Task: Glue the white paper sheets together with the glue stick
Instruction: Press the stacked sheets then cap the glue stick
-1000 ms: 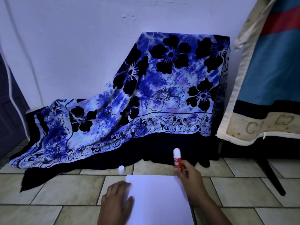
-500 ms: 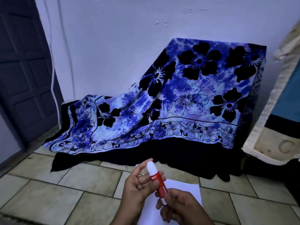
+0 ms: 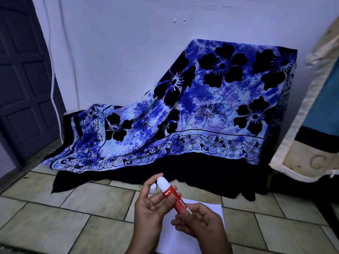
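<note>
A red glue stick (image 3: 173, 196) with a white tip is held tilted above the floor, tip pointing up and left. My right hand (image 3: 200, 224) grips its lower end. My left hand (image 3: 151, 206) holds its upper part between thumb and fingers. Below both hands a white paper sheet (image 3: 211, 208) lies flat on the tiled floor, largely hidden by them. A small white cap (image 3: 153, 187) stands on the floor just beyond my left fingers.
A blue floral cloth (image 3: 201, 110) drapes over a box against the white wall, its dark hem reaching the tiles just beyond the paper. A dark door (image 3: 23, 85) is at the left, and a hanging blue and cream fabric (image 3: 311, 110) at the right.
My left hand left the paper and took hold of the glue stick's upper part. My right hand lifted the stick from the paper's far edge and tilted it. The view swung left.
</note>
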